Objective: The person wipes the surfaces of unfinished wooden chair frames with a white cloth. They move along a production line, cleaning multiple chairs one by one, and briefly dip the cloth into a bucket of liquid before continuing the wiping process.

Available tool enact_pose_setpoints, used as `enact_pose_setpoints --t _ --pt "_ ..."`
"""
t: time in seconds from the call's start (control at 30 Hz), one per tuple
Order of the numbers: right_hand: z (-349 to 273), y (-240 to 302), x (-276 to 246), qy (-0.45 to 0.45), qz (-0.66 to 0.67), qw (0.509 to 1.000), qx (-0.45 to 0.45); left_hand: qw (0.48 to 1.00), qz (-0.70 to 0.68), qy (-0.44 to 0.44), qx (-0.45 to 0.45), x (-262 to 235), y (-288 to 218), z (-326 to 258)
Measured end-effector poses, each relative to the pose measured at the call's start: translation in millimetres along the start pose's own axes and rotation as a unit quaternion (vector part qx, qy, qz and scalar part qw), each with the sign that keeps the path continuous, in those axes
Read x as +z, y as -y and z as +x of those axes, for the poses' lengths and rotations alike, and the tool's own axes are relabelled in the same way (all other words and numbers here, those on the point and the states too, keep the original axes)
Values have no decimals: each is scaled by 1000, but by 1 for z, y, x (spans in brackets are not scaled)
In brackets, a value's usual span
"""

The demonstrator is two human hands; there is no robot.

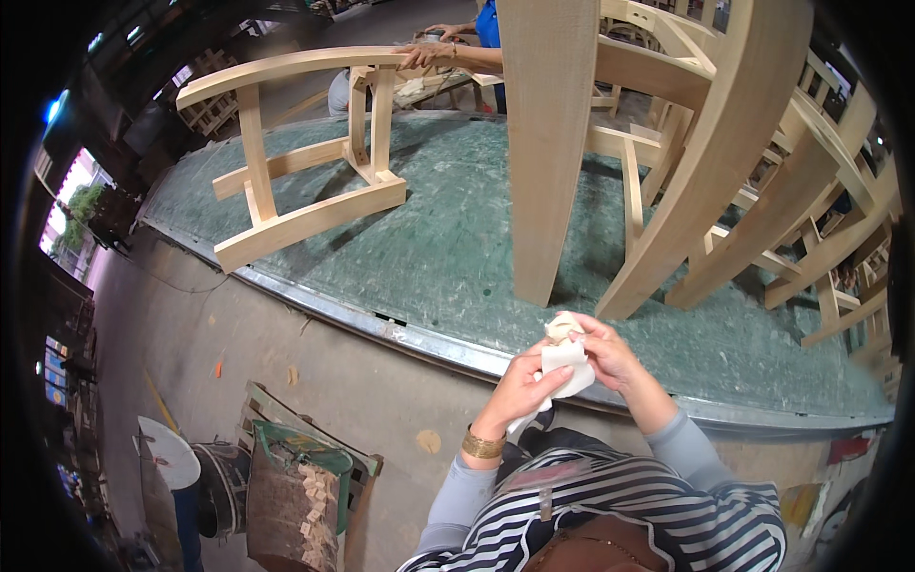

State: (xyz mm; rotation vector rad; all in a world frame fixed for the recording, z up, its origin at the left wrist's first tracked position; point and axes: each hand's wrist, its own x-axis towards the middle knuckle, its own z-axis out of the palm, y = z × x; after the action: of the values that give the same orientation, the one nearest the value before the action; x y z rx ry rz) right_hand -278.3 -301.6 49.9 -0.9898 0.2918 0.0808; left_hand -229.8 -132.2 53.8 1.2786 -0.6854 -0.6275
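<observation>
Close together at the near edge of the green worktable [448,238], both hands are on a piece of white cloth or paper. My left hand [519,389] grips the white cloth [564,358] with its thumb laid across it. A loose end hangs below that hand. My right hand [610,357] is closed at the upper part, where a cream-coloured wad [564,327] shows between the fingers; I cannot tell whether it is part of the same cloth. Just beyond my hands, a wide pale wooden board [548,153] stands upright on the table.
A wooden frame [310,221] rests at the table's far left, with another person's hand [424,54] on its top rail. Several wooden frames [705,181] crowd the right side. On the floor at lower left are a bin of wood offcuts [295,505] and a dark drum [221,486].
</observation>
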Motion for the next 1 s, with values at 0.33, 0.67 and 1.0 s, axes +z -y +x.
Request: enact_pose_setpoints --t 0.33,0.67,1.0 --pt "-25 80 -13 -84 -109 955 -261 953 -101 -269 96 -96 -29 80" --pt "-63 93 30 -304 -45 817 -488 920 -361 -122 87 -112 -36 237" --pt "-76 61 90 -441 1 719 -536 909 -405 100 -2 -112 -36 258"
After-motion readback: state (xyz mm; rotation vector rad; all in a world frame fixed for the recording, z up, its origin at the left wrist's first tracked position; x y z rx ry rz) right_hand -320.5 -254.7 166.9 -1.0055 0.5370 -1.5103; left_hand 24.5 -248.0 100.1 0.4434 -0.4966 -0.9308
